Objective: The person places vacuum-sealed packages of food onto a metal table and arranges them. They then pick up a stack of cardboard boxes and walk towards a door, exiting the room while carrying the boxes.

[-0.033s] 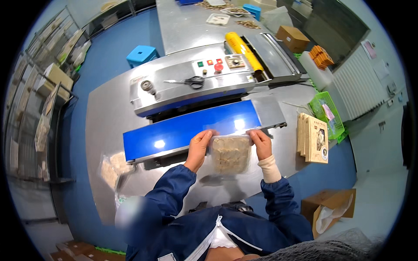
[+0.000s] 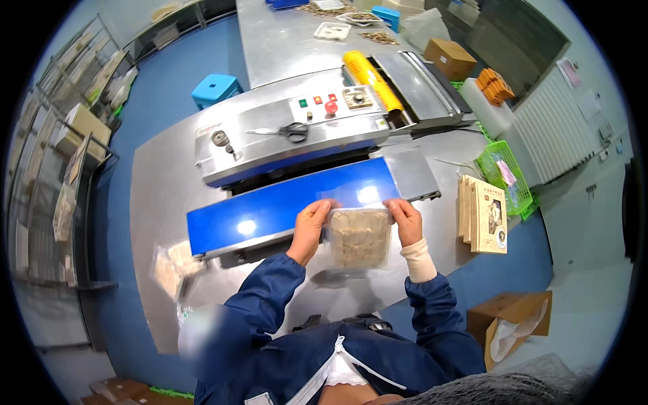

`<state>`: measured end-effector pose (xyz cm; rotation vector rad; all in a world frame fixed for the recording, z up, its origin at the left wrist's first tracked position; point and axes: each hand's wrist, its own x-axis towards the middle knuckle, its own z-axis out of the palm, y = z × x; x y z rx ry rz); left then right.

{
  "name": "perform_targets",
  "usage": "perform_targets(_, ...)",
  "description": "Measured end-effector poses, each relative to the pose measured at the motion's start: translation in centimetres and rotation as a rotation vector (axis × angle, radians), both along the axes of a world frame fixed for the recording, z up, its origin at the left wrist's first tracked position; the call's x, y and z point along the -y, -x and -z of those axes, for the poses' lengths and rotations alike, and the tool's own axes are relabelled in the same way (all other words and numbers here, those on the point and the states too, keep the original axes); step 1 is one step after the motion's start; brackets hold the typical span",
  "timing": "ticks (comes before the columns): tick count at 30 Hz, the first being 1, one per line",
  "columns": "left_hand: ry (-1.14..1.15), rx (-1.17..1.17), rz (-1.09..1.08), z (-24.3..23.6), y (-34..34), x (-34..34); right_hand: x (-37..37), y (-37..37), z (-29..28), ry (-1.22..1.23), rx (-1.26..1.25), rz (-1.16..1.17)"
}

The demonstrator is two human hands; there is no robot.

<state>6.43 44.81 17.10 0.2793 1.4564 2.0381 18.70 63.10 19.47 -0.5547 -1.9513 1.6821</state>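
Observation:
Between my two hands hangs a clear plastic bag [image 2: 360, 239] filled with pale beige pieces; I cannot make out their kind. My left hand [image 2: 310, 228] pinches its upper left corner, and my right hand [image 2: 405, 221] pinches the upper right one. The bag's clear top edge overlaps the near side of a blue conveyor belt [image 2: 290, 202]. Behind the belt stands the metal housing of a band sealing machine [image 2: 270, 150], with buttons and a dial. Black-handled scissors [image 2: 292, 132] rest on top of it.
Another filled clear bag [image 2: 177, 266] lies at the table's left. To the right stand several printed boxes [image 2: 487, 217] and a green basket [image 2: 503, 172]. A yellow film roll [image 2: 371, 79] lies behind the sealer. An open carton [image 2: 482, 320] sits low at the right, a blue stool [image 2: 214, 90] far left.
The view has shifted slightly, so the machine and table appear a little farther left. Both hands keep the same pinch on the bag.

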Motion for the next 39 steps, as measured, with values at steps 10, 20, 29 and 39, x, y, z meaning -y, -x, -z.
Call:
perform_targets(10,0.026,0.274,0.116,4.8,3.3,-16.9,-16.1,1.2,2.6,-0.166,0.212,0.230)
perform_targets(20,0.005,0.447,0.102,6.4,6.0,-24.1,-24.4,4.7,2.4,-0.402,0.391,0.163)
perform_targets(29,0.007,0.473,-0.072,6.2,7.7,-22.9,-24.5,8.8,3.7,-0.395,0.352,0.070)
perform_targets(39,0.038,0.440,-0.165,5.8,8.1,-19.1,-22.6,11.1,5.3,-0.343,0.342,-0.049)
